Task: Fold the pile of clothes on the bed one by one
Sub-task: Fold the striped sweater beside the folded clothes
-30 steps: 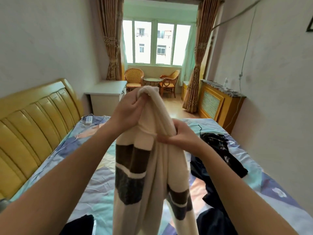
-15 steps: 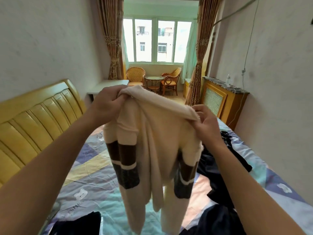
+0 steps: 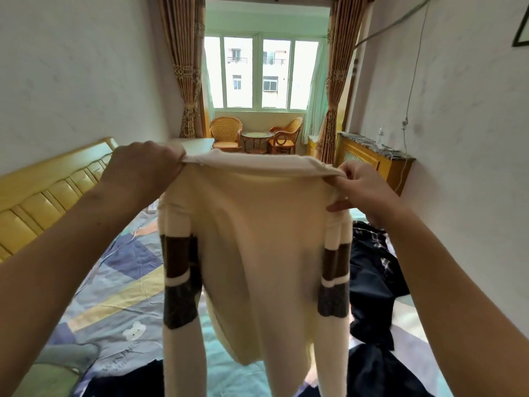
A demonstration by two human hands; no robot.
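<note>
So the bed (image 3: 120,287) takes up most of the lower view, covered in a patchwork sheet of blue, yellow and teal blocks with little bear prints, and a yellow padded headboard (image 3: 48,193) runs along its left side. Held up in the air over the middle of the bed is the cream sweater (image 3: 257,253), spread flat and facing the camera, both sleeves hanging straight down with brown and grey bands across the upper arms. Its hem dangles clear above the sheet. On the right half of the bed there's a heap of dark clothes (image 3: 375,285), navy and black, some with a check pattern, and another dark piece (image 3: 128,382) lies at the bottom edge just left of the sweater.

Back by the window (image 3: 262,71) sit two wicker chairs (image 3: 226,133) with a small round table between them.

The left hand (image 3: 143,170) grips the sweater's left shoulder, fingers curled tight around the bunched fabric. The right hand (image 3: 363,190) pinches the right shoulder seam, thumb on the near side and fingers tucked behind the cloth. The neckline is pulled taut between the two hands.
</note>
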